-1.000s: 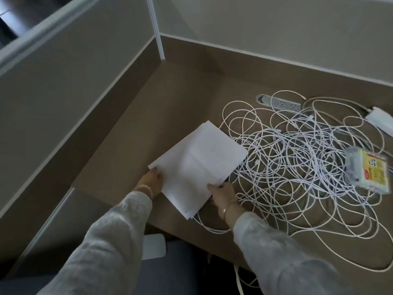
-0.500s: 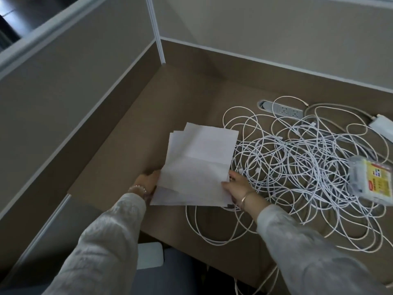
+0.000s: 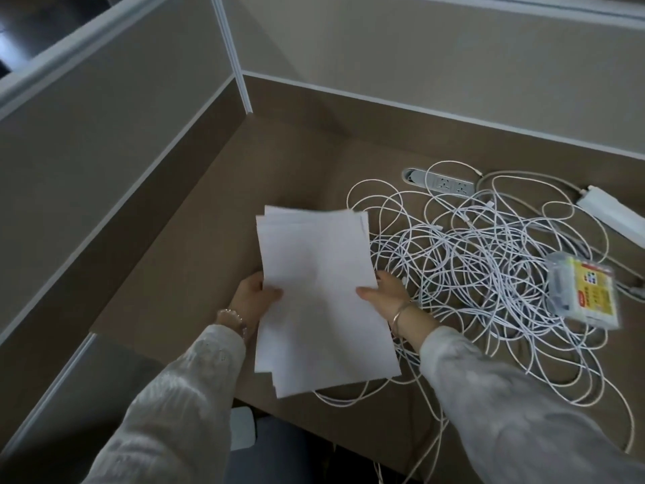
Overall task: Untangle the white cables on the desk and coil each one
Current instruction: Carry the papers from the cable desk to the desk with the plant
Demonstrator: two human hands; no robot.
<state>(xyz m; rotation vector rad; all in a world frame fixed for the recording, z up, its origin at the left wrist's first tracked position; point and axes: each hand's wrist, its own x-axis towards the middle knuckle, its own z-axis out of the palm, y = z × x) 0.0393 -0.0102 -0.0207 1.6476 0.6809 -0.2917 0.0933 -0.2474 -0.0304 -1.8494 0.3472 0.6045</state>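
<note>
A: Brown counter boxed in by beige partition panels; dim light; white cables heaped in one tangle right of centre, none coiled yet.

B: Grip state?

A: Left hand and right hand both pinching a stack of paper, thumbs on top, remaining fingers hidden beneath; sheets raised above the counter, long axis running away from the body, near edge fanned unevenly.

B: Where from the grip?

A: Tangle directly right of the right hand, loops passing just beside that wrist and under the paper's near edge; right hand clearly nearer, left hand well apart with the stack between; no single long axis to the heap, loose loops trailing toward the near edge and over it.

B: Arm pose?

A: Forearms in pale sleeves, angled inward, converging on the stack; bracelets on both wrists.

B: Other stuff?

A: Power strip behind the tangle; white adapter far right; clear plastic box resting on the cables' right side; probably needs the paper set aside leftward first.
</note>
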